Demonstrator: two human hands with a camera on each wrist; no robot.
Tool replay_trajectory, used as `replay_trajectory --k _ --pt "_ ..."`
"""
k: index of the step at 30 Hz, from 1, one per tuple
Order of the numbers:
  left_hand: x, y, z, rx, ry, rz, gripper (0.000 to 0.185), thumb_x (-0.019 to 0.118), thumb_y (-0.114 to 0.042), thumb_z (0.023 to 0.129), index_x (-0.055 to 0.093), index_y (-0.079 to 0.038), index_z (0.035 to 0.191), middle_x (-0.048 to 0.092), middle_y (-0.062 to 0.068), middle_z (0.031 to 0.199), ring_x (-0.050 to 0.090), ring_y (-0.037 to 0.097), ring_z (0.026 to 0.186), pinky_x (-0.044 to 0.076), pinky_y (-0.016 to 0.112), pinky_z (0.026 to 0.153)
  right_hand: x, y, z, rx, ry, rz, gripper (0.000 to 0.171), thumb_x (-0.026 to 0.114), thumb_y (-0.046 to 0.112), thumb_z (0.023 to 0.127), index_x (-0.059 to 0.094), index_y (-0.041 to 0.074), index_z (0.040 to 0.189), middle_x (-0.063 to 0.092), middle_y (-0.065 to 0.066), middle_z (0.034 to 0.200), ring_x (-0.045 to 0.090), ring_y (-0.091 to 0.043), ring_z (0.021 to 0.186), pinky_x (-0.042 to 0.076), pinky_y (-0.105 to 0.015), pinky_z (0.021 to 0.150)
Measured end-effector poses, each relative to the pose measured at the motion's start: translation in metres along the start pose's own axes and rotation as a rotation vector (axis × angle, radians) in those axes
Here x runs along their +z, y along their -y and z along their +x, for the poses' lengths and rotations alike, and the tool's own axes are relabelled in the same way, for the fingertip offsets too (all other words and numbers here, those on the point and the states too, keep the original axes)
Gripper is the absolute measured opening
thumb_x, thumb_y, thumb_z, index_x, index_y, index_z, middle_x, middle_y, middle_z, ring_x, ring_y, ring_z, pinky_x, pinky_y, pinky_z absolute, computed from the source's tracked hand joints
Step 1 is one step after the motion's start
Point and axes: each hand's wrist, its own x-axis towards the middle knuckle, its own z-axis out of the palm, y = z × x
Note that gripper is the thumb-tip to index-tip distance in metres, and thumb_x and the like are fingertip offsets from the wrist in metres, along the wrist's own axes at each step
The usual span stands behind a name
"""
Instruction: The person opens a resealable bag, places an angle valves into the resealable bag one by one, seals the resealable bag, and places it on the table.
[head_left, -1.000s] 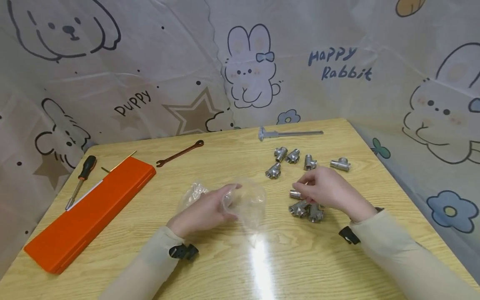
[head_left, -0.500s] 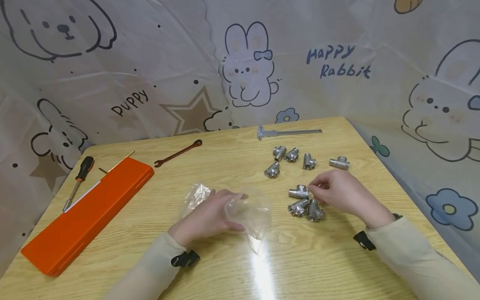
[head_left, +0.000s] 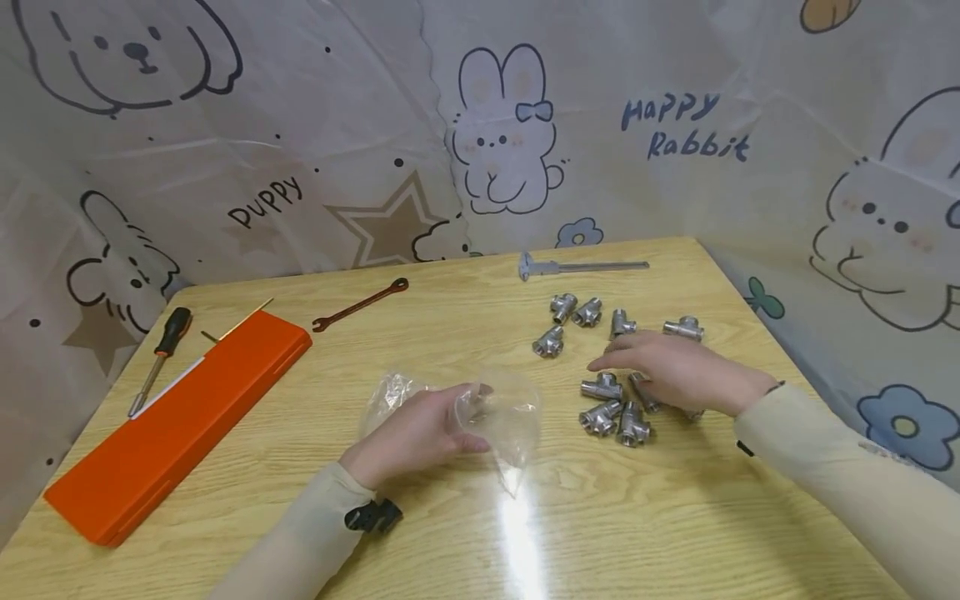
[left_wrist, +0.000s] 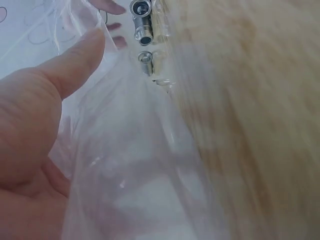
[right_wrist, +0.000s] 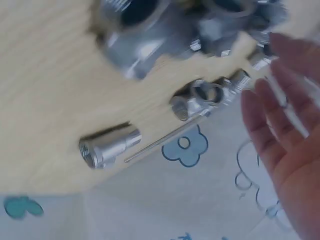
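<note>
Cartoon-printed sheeting walls the desk [head_left: 450, 533] on three sides; orange case [head_left: 180, 417] along the left edge, left hand [head_left: 420, 429] pinching a clear plastic bag [head_left: 510, 417] mouth-open mid-desk, right hand [head_left: 675, 371] flat, grasping nothing, over nearby tee fittings [head_left: 615, 417], near edge bare.

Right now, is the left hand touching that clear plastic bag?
Touching. The left wrist view shows the left hand pressed against the plastic bag, thumb on the film.
</note>
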Motion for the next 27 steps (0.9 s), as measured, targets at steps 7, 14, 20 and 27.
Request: replay_trajectory --k 7,14,20,27 --pt "0.001 0.001 0.0 -0.039 -0.011 -0.039 0.07 0.083 -0.031 0.08 0.052 -0.018 0.143 0.06 -0.001 0.136 0.057 0.014 0.121 0.044 0.035 0.105 0.008 -0.008 0.019 -0.18 0.116 -0.05 0.066 0.072 -0.013 0.078 0.064 0.023 0.133 0.061 -0.001 0.127 0.057 -0.025 0.114 0.053 -0.045 0.092" --pt "0.003 -0.002 -0.001 -0.04 -0.013 -0.016 0.071 0.083 -0.032 0.08 0.052 -0.017 0.142 0.059 -0.002 0.137 0.054 0.016 0.125 0.042 0.036 0.106 0.011 -0.013 0.029 -0.146 0.176 -0.035 0.058 0.082 -0.001 0.075 0.066 0.015 0.128 0.064 -0.002 0.126 0.057 -0.026 0.115 0.049 -0.046 0.098" --pt "0.003 -0.003 -0.002 -0.035 -0.014 0.016 0.072 0.083 -0.034 0.08 0.052 -0.017 0.143 0.058 -0.001 0.138 0.054 0.018 0.126 0.041 0.036 0.107 0.012 -0.016 0.032 -0.021 0.187 0.107 0.052 0.087 0.013 0.075 0.067 0.009 0.122 0.066 -0.006 0.121 0.062 -0.025 0.109 0.052 -0.044 0.094" --pt "0.003 -0.002 -0.001 -0.031 -0.015 0.004 0.071 0.083 -0.033 0.08 0.052 -0.016 0.142 0.059 0.0 0.137 0.054 0.017 0.125 0.042 0.036 0.106 -0.002 -0.001 0.032 0.207 0.01 0.54 0.064 0.089 0.022 0.074 0.06 0.007 0.13 0.067 -0.002 0.115 0.065 -0.022 0.106 0.054 -0.038 0.092"
